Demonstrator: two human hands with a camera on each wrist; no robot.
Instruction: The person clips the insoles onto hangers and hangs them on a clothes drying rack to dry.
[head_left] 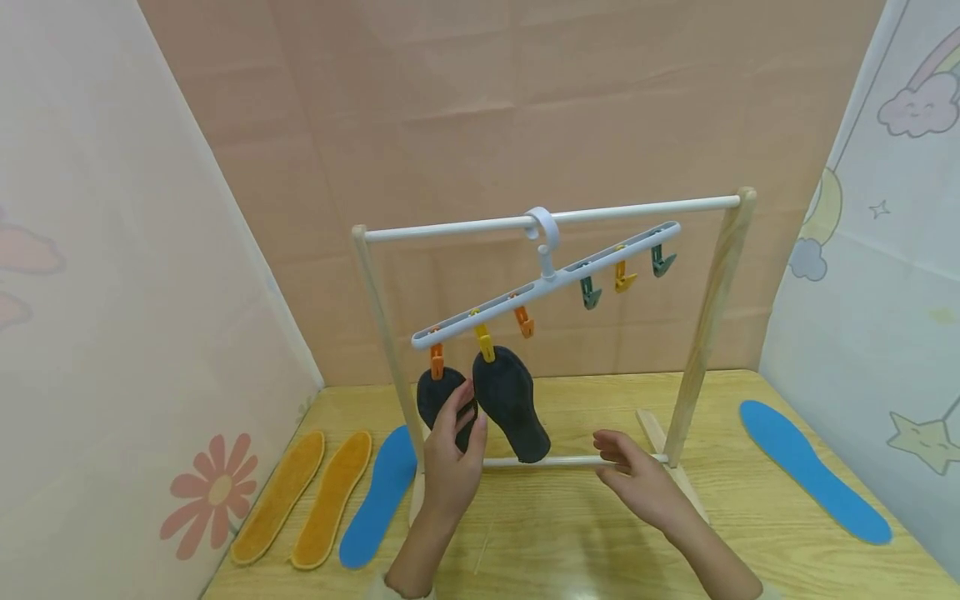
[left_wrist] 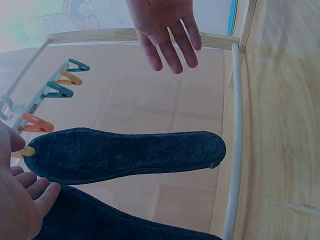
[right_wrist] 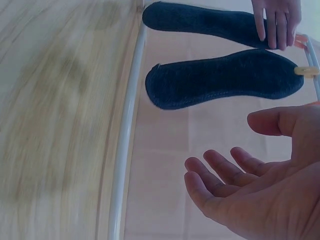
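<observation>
Two dark insoles hang from a white clip hanger point(head_left: 547, 287) on a wooden rack. The left insole point(head_left: 438, 396) hangs from an orange clip, the right one point(head_left: 510, 404) from a yellow clip. My left hand point(head_left: 468, 412) lays straight fingers on the left insole's face, with the thumb beside the right insole. In the left wrist view the fingers point(left_wrist: 35, 190) rest on the lower insole point(left_wrist: 100, 220), under the yellow-clipped one point(left_wrist: 125, 155). My right hand point(head_left: 630, 471) hovers open, palm up point(right_wrist: 250, 185), holding nothing, by the rack's lower rail point(head_left: 570, 460).
Two orange-yellow insoles point(head_left: 281, 496) point(head_left: 333, 497) and a blue insole point(head_left: 378, 496) lie on the wooden table at the left. Another blue insole point(head_left: 813, 467) lies at the right. Several clips on the hanger's right half are empty. Fabric walls close in on three sides.
</observation>
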